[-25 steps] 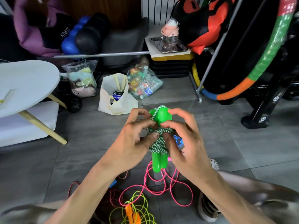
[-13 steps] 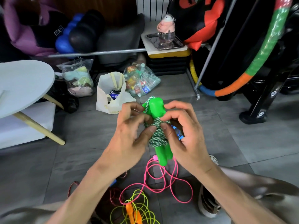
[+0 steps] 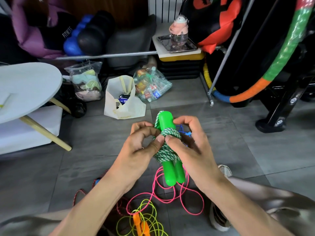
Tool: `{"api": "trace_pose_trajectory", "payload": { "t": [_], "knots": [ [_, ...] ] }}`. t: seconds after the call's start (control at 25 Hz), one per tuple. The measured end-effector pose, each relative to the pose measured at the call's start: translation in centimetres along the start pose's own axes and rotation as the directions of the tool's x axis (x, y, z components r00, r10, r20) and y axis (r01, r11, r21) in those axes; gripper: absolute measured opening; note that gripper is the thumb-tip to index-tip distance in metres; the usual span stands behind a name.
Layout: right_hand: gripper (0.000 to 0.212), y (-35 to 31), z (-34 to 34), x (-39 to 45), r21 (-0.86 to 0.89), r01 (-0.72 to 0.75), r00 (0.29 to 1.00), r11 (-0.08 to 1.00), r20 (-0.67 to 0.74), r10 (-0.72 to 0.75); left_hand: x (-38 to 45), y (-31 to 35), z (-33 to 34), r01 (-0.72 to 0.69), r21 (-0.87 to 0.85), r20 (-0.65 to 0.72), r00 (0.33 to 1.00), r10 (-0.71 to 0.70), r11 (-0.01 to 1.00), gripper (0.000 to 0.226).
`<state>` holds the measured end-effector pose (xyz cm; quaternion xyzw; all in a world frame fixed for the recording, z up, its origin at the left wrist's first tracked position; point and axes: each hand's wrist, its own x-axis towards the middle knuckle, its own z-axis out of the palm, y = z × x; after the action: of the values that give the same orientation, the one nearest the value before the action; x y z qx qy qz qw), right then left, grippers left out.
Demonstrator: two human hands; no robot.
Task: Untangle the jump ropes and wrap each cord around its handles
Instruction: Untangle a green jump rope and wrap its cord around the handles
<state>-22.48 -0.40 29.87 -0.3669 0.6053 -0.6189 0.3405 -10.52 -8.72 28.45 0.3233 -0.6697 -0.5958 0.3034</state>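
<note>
The 2 green handles [image 3: 167, 143] are held side by side, roughly upright, above the grey floor [image 3: 238, 150] and between both hands. A green-and-white braided cord [image 3: 167, 145] is wound in several turns around the middle of the handles; the upper and lower ends of the handles remain bare. One strand of the cord runs up the left side of the handles to their top.

The left hand [image 3: 141, 150] has its fingers curled: thumb and forefinger pinch the cord at the left edge of the wrapped section. The right hand [image 3: 189, 147] has its fingers curled around the right side of the handles, with the thumb pressed on the wound cord beside the left thumb.

A blue cord [image 3: 185, 132] is partly visible behind the right-hand fingers; how it lies cannot be determined.

On the floor below the hands:
- A pink cord [image 3: 184, 200] lies in loose loops directly beneath the handles.
- A yellow-green cord [image 3: 150, 222] lies coiled nearer the lower edge, with 2 orange handles [image 3: 141, 225] on top of it.
- A dark red braided cord [image 3: 80, 195] lies to the left, partly hidden by the left forearm.

A white bag [image 3: 124, 106] stands on the floor beyond the hands. A round white table [image 3: 25, 86] is at the left.
</note>
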Motion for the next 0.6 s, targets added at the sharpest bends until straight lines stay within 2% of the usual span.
{"api": "trace_pose_trajectory", "payload": {
  "t": [0.08,0.16,0.28,0.36,0.44,0.52,0.6],
  "knots": [
    [0.026,-0.1,-0.1,0.2,0.157,-0.204,0.979,0.966,0.02,0.203,0.1,0.0,-0.1,-0.049,0.1,-0.017,0.999,0.051,0.994,0.018],
    [0.029,-0.1,-0.4,0.4,0.224,-0.264,0.964,0.938,0.094,0.249,0.1,0.0,-0.3,-0.046,0.116,-0.041,0.998,0.052,0.992,0.016],
    [0.035,0.1,-0.4,0.3,0.196,-0.208,0.974,0.958,0.136,0.184,-0.1,0.1,-0.3,-0.051,0.106,-0.042,0.998,0.056,0.993,0.013],
    [0.036,0.2,-0.3,0.3,0.09,-0.137,0.985,0.986,0.12,0.125,-0.2,0.3,0.1,-0.019,0.035,-0.05,0.999,0.021,0.999,0.012],
    [0.035,0.2,-0.4,0.5,0.071,-0.107,0.989,0.992,0.113,0.099,-0.2,0.5,0.2,0.002,-0.059,-0.044,0.999,-0.005,0.998,0.014],
    [0.033,0.1,-0.6,0.6,0.089,-0.1,0.989,0.991,0.116,0.09,0.0,0.7,-0.4,0.014,-0.117,-0.002,1.0,-0.014,0.993,0.018],
    [0.033,0.0,-0.8,0.6,0.056,-0.064,0.993,0.996,0.1,0.059,0.0,0.9,-0.9,0.03,-0.109,0.073,0.997,-0.023,0.994,0.008]
  ]
}}
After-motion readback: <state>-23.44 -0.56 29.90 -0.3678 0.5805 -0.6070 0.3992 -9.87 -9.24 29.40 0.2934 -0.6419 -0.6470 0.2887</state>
